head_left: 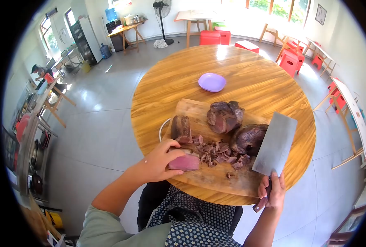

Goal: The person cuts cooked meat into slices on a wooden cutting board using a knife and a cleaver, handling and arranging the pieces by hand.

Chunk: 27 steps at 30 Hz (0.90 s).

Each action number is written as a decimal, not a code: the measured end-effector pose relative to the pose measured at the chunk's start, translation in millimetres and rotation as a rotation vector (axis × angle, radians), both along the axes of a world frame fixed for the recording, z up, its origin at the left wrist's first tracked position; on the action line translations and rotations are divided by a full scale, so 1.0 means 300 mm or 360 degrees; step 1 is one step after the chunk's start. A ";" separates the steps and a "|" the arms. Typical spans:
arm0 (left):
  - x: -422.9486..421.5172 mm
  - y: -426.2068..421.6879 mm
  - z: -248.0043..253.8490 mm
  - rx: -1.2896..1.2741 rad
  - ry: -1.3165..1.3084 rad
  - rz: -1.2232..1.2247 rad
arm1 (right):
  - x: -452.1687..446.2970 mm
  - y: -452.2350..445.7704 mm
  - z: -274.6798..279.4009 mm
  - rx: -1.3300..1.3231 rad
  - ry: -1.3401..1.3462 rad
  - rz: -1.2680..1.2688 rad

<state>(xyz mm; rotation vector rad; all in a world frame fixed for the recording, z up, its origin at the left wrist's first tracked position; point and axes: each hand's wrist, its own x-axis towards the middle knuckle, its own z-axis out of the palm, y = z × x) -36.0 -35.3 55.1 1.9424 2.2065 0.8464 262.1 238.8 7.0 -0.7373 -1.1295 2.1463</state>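
My left hand (157,161) is closed around a piece of meat (185,161) with a pink cut face, at the left of a wooden cutting board (191,108). My right hand (273,191) grips the dark handle of a cleaver (275,144), its broad blade raised over the board's right side. Beside my left hand lies a dark block of meat (181,128). Chopped meat pieces (218,153) are scattered mid-board. Behind them rest two larger dark chunks, one meat chunk (225,117) at the back and another meat chunk (248,138) partly hidden by the blade.
The board lies on a round wooden table (257,70). A purple plate (212,82) stands beyond the board. Red stools (290,61) and side tables line the walls. Far left, another person (47,76) bends over a counter.
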 end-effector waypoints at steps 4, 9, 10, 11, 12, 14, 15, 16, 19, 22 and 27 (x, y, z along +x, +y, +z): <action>0.082 -0.016 -0.032 0.0017 -0.0226 0.0237 | -0.014 -0.017 0.022 -0.0018 0.0023 -0.0049; 0.174 -0.022 -0.005 0.0253 0.0297 0.0349 | 0.012 -0.025 0.056 0.0099 0.0019 0.0019; 0.162 -0.016 -0.009 0.0248 0.0277 0.0358 | 0.037 -0.033 0.100 0.0276 -0.0087 0.0120; 0.138 -0.008 -0.009 0.0321 0.0196 0.0173 | 0.063 -0.047 0.151 0.0447 -0.0191 0.0223; 0.125 -0.002 -0.016 0.0398 0.0113 -0.0016 | 0.070 -0.056 0.225 0.0676 -0.0395 0.0358; 0.110 0.025 -0.036 0.0353 0.0090 -0.0077 | 0.059 -0.111 0.360 0.1060 -0.0703 0.0602; 0.106 0.038 -0.048 0.0306 0.0071 -0.0140 | 0.057 -0.140 0.392 0.1275 -0.0849 0.0668; 0.103 0.048 -0.066 0.0315 0.0065 -0.0162 | 0.022 -0.185 0.463 0.1319 -0.1078 0.0688; 0.142 0.049 -0.115 0.0448 0.0268 -0.0086 | -0.041 -0.256 0.527 0.1724 -0.1345 0.1086; 0.185 0.065 -0.110 0.0519 0.0332 0.0089 | -0.076 -0.288 0.518 0.1605 -0.1291 0.1201; 0.219 0.080 -0.111 0.0476 0.0277 0.0361 | -0.095 -0.284 0.488 0.1581 -0.1255 0.1321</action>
